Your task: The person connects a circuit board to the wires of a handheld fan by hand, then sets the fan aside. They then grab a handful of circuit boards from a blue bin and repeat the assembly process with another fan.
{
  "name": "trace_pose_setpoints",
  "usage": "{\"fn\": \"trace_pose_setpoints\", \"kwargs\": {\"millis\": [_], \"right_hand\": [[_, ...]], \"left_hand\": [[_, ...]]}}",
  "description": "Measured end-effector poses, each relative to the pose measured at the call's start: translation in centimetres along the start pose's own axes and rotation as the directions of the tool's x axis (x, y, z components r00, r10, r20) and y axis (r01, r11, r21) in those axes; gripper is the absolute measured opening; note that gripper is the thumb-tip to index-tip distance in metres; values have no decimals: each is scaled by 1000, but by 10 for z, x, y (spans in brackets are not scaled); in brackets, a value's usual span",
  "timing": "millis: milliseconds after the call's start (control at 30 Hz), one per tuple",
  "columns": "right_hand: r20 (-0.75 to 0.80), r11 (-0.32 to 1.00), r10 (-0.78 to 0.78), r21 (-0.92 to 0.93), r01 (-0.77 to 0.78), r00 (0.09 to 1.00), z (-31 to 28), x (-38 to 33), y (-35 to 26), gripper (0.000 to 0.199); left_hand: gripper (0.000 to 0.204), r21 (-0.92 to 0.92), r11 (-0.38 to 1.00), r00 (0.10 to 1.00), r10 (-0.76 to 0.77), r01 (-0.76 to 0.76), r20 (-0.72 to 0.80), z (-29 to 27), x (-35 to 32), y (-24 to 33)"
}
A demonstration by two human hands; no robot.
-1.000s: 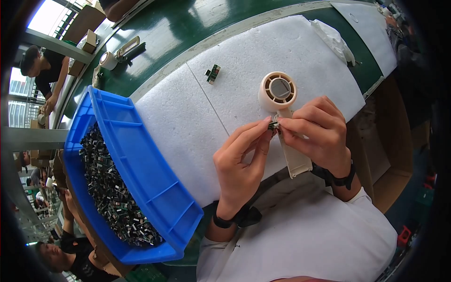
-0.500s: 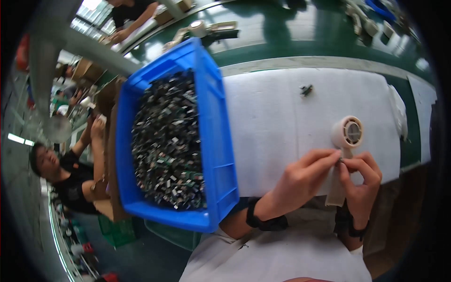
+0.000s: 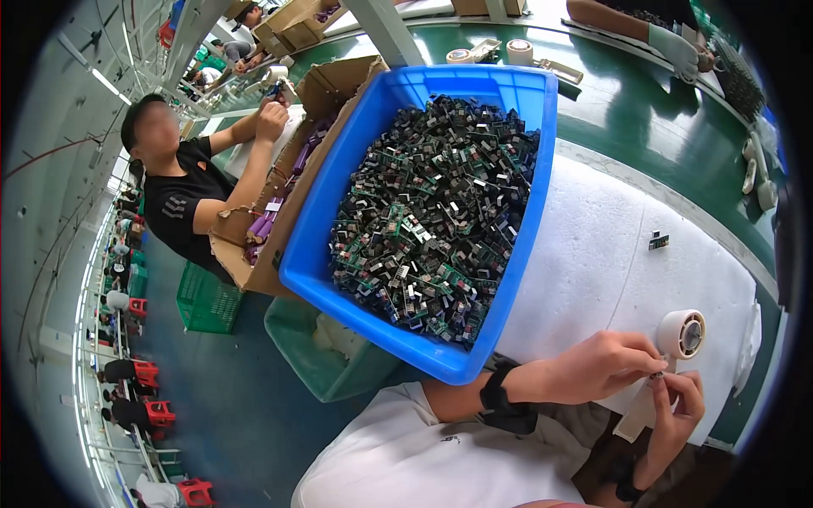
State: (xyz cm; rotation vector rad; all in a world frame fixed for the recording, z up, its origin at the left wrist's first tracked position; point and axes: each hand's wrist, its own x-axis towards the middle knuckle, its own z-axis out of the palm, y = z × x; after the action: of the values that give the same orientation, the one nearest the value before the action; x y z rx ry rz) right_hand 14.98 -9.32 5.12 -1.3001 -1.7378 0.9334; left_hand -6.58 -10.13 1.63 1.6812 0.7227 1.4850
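Note:
My left hand (image 3: 622, 366) and my right hand (image 3: 680, 408) meet at the lower right. Their fingertips pinch a small dark part (image 3: 657, 375), mostly covered by the fingers. Just beyond them, a white handheld fan (image 3: 671, 337) lies with its round head on the foam sheet and its pale handle reaching back under my hands. Whether the small part is joined to the fan I cannot tell. A single small green circuit board (image 3: 658, 243) rests on the white foam sheet (image 3: 584, 254), farther off. To the left stands a blue bin (image 3: 527, 229) heaped with small circuit boards (image 3: 423, 212).
A cardboard box (image 3: 326, 169) holding purple cylindrical cells adjoins the bin. Below sits a green tub (image 3: 318, 372). A person in black (image 3: 182, 190) works at the left; a gloved hand (image 3: 675, 52) shows at the far right. Fan parts (image 3: 520, 52) lie on the green bench.
The view has swung left, so the bin, fan and hands appear farther right and more of the room shows. Both hands keep pinching the small part by the fan.

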Motion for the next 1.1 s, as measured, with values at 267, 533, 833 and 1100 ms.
{"fn": "trace_pose_setpoints", "kwargs": {"millis": [267,533,833,1100], "right_hand": [[1,937,-229,-271,221,973,-2,-2,-8,11],[-128,974,-173,-169,150,977,19,-6,-3,6],[-314,987,-97,-154,51,944,40,-16,-14,3],[-218,975,-123,-208,77,968,39,-7,-7,9]], "left_hand": [[34,24,999,999,45,-45,17,7,5,-2],[47,352,929,993,104,-117,56,17,-5,-2],[45,549,809,962,272,-208,-37,28,-7,4],[43,523,838,964,243,-155,-105,17,-8,0]]}}
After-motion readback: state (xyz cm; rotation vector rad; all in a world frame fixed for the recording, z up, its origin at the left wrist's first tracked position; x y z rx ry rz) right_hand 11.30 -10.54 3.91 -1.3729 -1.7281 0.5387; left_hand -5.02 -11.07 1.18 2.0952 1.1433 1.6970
